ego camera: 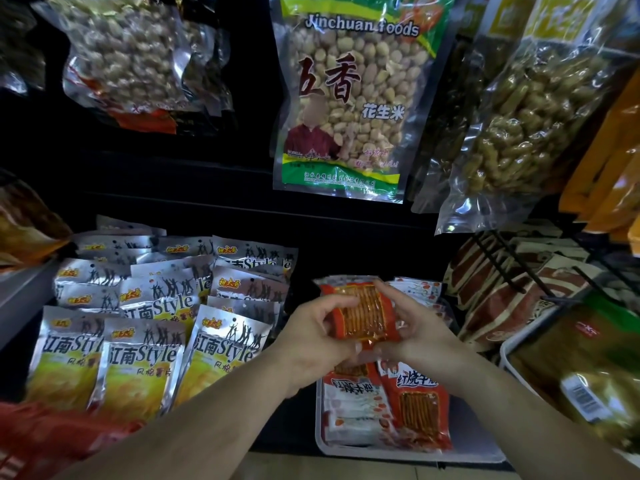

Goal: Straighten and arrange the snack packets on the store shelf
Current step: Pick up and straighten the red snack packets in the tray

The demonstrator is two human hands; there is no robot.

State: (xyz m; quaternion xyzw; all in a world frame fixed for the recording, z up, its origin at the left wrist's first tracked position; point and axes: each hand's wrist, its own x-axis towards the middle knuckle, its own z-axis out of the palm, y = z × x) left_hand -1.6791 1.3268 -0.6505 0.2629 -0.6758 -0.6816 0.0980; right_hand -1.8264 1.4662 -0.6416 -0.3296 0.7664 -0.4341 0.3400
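head view shows both hands meeting at about 5 o'clock, above the white tray [485, 457]. the left hand [317, 329] and the right hand [420, 329] both curl their fingers around one red packet [363, 313], held between them just above the other red packets [415, 407] lying in the tray. silver packets [145, 344] lie at 8 o'clock. to do this step well, i think i should first square the packet's edges, then lay it down gently in line with its neighbours, without bending the sticks inside.
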